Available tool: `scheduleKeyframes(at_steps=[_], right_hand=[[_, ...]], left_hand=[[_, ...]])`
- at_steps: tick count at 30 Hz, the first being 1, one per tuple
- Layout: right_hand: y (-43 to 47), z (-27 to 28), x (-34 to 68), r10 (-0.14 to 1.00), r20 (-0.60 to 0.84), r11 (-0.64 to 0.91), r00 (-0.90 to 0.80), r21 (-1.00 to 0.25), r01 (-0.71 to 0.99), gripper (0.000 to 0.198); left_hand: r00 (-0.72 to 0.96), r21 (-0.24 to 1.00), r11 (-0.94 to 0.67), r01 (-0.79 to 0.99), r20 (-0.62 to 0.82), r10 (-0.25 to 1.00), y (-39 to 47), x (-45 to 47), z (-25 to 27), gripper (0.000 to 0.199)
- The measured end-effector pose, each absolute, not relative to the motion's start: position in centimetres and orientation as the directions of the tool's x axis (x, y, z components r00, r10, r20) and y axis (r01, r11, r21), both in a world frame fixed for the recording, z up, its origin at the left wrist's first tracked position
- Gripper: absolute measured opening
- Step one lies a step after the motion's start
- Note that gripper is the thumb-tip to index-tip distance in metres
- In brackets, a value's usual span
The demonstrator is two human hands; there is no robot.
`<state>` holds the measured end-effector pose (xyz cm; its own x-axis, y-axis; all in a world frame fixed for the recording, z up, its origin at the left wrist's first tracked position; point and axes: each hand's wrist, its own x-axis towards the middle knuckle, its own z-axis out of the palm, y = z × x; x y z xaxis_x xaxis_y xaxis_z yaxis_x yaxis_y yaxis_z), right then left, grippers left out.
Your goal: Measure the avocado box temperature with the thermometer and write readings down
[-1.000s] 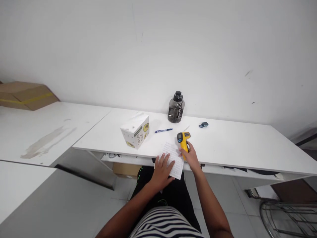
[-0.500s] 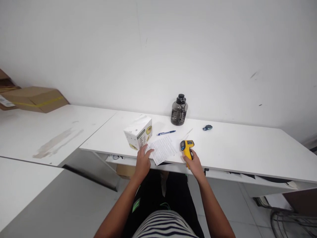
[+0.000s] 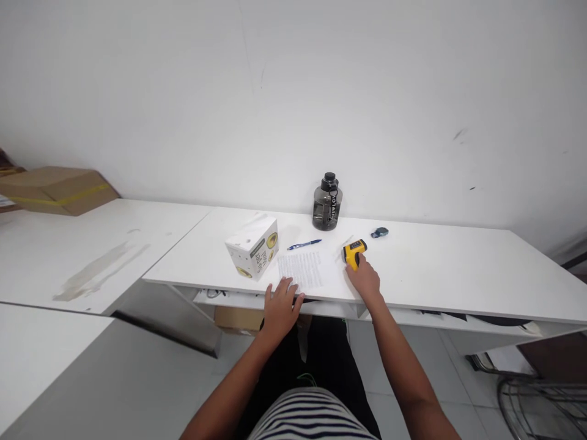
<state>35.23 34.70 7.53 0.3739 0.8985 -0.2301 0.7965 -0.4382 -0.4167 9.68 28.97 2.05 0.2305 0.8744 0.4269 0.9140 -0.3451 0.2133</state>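
My right hand [image 3: 364, 278] is closed round the handle of a yellow and black infrared thermometer [image 3: 354, 252], low over the white table. At the front edge, my left hand [image 3: 282, 302] has its fingers spread, the tips at the lower edge of a printed paper sheet [image 3: 302, 267]. Left of the sheet stands a white box [image 3: 251, 249] with avocado pictures. A blue pen [image 3: 304, 244] lies just behind the paper. A small dark object [image 3: 380, 233], its kind unclear, lies right of the thermometer. A thin pale strip [image 3: 347, 241] is partly hidden behind the thermometer.
A dark translucent bottle [image 3: 326, 208] stands by the wall at the back of the table [image 3: 435, 263]. Cardboard boxes [image 3: 59, 189] rest on the left table. Under the tabletop runs a shelf [image 3: 337, 310] with items. A metal rack [image 3: 545, 403] stands at lower right.
My left hand has left the white box and moved right to the paper's lower edge. The paper lies flatter and turned straighter. My right hand has moved the thermometer slightly forward and right, turning it.
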Motion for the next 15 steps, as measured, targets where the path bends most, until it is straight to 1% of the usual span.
scheduleKeyframes(at_steps=[4, 6, 9, 10, 12, 14, 15], right_hand=[[36.7, 7.1, 36.2, 0.923, -0.207, -0.376, 0.324, -0.303, 0.876, 0.062], [37.2, 7.0, 36.3, 0.936, -0.186, -0.338, 0.298, -0.243, 0.909, 0.060], [37.8, 7.0, 35.2, 0.966, -0.081, -0.255, 0.245, -0.157, 0.954, 0.059], [38.1, 7.2, 34.6, 0.981, -0.036, -0.191, 0.188, -0.144, 0.971, 0.058], [39.1, 7.4, 33.0, 1.000, 0.016, -0.009, 0.011, -0.129, 0.992, 0.056], [40.6, 7.5, 31.0, 0.989, 0.002, 0.150, -0.151, -0.117, 0.982, 0.053], [41.5, 7.5, 30.0, 0.981, -0.020, 0.192, -0.195, -0.116, 0.975, 0.054]], left_hand=[[0.247, 0.206, -0.394, 0.896, 0.506, 0.826, 29.8, 8.1, 0.8, 0.021], [0.264, 0.190, -0.437, 0.879, 0.570, 0.778, 30.1, 7.2, -0.6, 0.020], [0.299, 0.109, -0.493, 0.863, 0.677, 0.673, 30.4, 6.3, -3.4, 0.023], [0.296, 0.085, -0.490, 0.868, 0.703, 0.647, 30.4, 6.2, -4.2, 0.025], [0.260, 0.069, -0.457, 0.887, 0.743, 0.617, 30.6, 6.2, -5.6, 0.027], [0.224, 0.077, -0.435, 0.897, 0.769, 0.599, 30.8, 6.5, -6.3, 0.027], [0.213, 0.081, -0.432, 0.898, 0.779, 0.589, 30.9, 6.6, -6.5, 0.026]])
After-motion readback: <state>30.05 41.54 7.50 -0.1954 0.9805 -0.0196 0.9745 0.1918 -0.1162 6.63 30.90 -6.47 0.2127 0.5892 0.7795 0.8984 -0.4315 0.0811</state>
